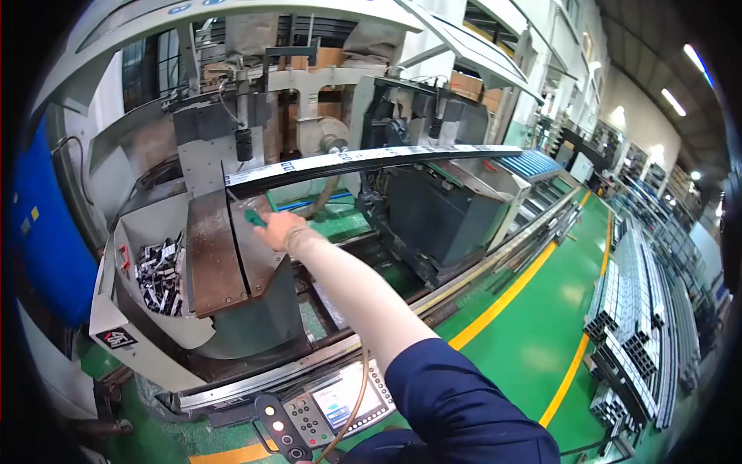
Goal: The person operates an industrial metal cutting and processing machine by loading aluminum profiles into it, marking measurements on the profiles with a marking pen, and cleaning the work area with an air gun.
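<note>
My right hand (280, 230) reaches forward over the saw machine's brown table (210, 251), its fingers closed round a green air blow gun (254, 217). The gun's thin nozzle points up and left toward the near end of a long profile (363, 158). That profile lies across the two machine heads, with white film and printed marks on top and a dark side. A tan hose (365, 379) hangs below my forearm, in front of the control panel. My left hand is out of view.
A bin of metal offcuts (160, 274) sits left of the table. The control panel (344, 402) with screen and buttons stands at the front. Stacked metal profiles (638, 317) line the right, beyond the green floor's yellow lines. A blue curved cover (50, 224) is far left.
</note>
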The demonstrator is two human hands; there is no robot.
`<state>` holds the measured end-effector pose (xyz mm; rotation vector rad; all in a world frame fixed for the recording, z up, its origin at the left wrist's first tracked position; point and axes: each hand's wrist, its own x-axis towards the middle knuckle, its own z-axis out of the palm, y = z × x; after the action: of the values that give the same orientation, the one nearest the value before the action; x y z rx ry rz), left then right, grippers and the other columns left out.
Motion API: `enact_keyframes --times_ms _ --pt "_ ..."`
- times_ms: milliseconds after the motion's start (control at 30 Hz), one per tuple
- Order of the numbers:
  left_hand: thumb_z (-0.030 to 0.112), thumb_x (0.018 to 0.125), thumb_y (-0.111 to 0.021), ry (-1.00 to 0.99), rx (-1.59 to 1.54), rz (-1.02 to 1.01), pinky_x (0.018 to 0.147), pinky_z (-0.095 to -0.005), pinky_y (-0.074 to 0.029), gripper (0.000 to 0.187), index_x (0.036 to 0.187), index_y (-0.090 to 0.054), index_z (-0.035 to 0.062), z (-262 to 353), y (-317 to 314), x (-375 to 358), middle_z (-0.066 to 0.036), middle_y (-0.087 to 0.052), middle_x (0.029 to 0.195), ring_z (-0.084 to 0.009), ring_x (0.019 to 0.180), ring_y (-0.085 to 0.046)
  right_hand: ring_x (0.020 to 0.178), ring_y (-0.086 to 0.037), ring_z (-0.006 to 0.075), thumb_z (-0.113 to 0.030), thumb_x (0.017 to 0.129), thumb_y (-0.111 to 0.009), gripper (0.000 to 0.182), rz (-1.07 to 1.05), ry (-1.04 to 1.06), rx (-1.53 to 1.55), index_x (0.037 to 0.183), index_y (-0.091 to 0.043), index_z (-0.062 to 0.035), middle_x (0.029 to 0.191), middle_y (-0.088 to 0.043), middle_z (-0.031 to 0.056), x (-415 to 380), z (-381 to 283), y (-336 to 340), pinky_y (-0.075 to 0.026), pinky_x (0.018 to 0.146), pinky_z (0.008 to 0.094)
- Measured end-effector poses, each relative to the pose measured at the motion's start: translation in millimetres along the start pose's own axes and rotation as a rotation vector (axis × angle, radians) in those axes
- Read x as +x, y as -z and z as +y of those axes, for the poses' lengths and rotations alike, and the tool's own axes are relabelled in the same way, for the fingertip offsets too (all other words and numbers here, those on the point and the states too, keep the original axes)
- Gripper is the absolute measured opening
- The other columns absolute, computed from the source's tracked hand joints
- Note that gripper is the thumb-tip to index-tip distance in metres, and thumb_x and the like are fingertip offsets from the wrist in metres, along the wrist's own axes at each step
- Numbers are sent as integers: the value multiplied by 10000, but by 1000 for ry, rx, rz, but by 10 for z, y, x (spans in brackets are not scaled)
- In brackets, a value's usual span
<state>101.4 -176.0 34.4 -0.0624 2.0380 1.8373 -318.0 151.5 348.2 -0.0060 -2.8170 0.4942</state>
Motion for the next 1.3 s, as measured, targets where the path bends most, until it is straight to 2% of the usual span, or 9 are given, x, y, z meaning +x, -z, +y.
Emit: enact_keyframes --times_ms 167,267,600,833,900,967,1100,1133,1300 --pt "109 862 -679 35 12 -162 645 -310 -439 102 875 -643 15 130 -7 216 -44 -597 716 -132 697 -522 1031 -630 393 -439 927 -507 453 161 -254 -45 1244 -573 -122 1071 -670 218 -370 747 536 -498 894 487" --pt "187 804 -720 10 149 -180 564 -329 -410 221 725 -602 18 261 49 171 -76 -560 618 -122 620 -483 989 -627 409 -439 936 -519 548 -9 113 55 1371 -500 -106 1016 -675 228 -1009 680 605 -486 885 466" --pt "300 793 -749 20 269 -249 541 -359 -435 322 696 -616 23 479 140 314 -123 -579 586 -179 557 -528 744 -664 394 -409 904 -570 504 0 165 3 1318 -557 -122 832 -682 209 -1597 147 281 -534 712 485" --pt "256 802 -743 -75 267 -128 508 -369 -404 294 670 -609 29 133 121 233 -107 -566 579 -179 515 -498 797 -650 410 -310 902 -601 486 -60 -6 45 1308 -540 -50 844 -665 238 -2156 106 647 -515 734 476" --pt "279 806 -722 176 237 -256 518 -312 -461 263 739 -664 31 41 152 339 -92 -623 581 -140 535 -605 955 -658 391 -239 884 -635 499 -27 269 177 1304 -533 12 1028 -663 264 -2574 368 635 -519 836 409" --pt "293 817 -724 163 342 -254 518 -289 -463 274 736 -662 38 215 116 362 -61 -627 580 -119 530 -607 978 -671 368 -206 869 -649 536 -329 83 334 1333 -511 23 1041 -660 273 -3022 208 918 -505 887 382" --pt "324 824 -734 172 409 -281 520 -276 -469 305 730 -660 44 325 103 383 -35 -626 571 -127 518 -621 899 -696 366 -122 826 -663 528 49 73 171 1294 -522 78 954 -674 273 -3193 303 960 -535 804 365" --pt "324 826 -738 165 454 -300 526 -271 -468 296 764 -665 43 311 110 375 -29 -626 582 -116 525 -613 921 -686 374 -125 840 -649 517 -11 -134 222 1313 -521 39 995 -670 270 -3115 222 1027 -539 803 376" --pt "205 833 -733 117 248 -339 470 -340 -372 280 671 -584 32 689 135 261 -71 -555 577 -147 479 -460 872 -655 389 -382 918 -573 519 -45 8 -52 1378 -485 -159 928 -675 217 -2483 58 820 -514 765 479"
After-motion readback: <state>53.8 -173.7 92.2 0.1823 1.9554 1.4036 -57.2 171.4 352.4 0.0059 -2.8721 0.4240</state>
